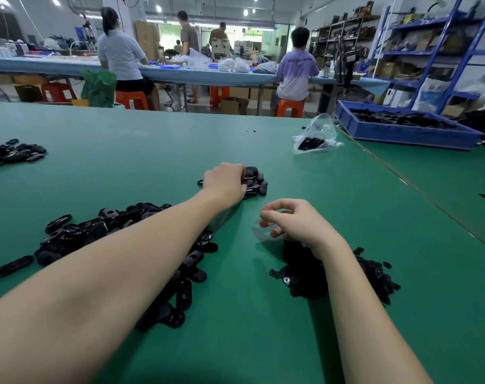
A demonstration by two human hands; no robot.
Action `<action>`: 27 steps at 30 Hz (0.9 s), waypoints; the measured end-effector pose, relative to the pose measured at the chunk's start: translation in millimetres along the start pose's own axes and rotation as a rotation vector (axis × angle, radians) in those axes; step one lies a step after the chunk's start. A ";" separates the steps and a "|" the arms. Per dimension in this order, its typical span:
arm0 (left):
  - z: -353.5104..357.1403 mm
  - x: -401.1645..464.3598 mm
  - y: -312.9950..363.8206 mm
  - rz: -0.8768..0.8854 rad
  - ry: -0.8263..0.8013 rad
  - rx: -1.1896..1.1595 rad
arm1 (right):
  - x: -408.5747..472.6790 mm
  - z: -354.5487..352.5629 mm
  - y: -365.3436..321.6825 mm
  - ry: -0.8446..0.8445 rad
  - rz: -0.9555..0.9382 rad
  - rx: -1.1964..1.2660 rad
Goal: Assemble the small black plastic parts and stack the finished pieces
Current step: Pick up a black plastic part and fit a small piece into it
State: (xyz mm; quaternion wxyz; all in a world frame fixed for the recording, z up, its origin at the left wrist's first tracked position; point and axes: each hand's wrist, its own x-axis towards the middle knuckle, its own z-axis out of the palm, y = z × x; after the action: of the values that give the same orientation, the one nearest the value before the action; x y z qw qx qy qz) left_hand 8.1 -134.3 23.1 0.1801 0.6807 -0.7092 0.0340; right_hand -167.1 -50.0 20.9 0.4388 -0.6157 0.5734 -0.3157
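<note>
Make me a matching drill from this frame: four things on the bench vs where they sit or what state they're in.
Things
1. left hand
2. right hand
3. clear plastic bag
4. blue bin

Places or states
A. far right, on the neighbouring table, holding black parts
B. reaching forward onto the small stack of finished pieces
C. hovering with fingers loosely curled, above the pile of small round parts
D. lying crumpled on the green table, a few black parts inside

Pairs: 1-B, 2-C, 3-D, 4-A
</note>
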 end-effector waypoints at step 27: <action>-47.9 -99.0 -81.2 0.001 -0.297 0.041 | 1.1 19.9 -3.6 -0.105 -0.115 -0.309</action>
State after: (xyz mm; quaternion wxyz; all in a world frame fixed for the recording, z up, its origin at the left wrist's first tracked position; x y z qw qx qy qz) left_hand 98.3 -31.6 22.0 0.0594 0.6814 -0.7276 -0.0525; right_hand -147.7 -47.7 15.7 0.3494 -0.7231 0.5555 -0.2157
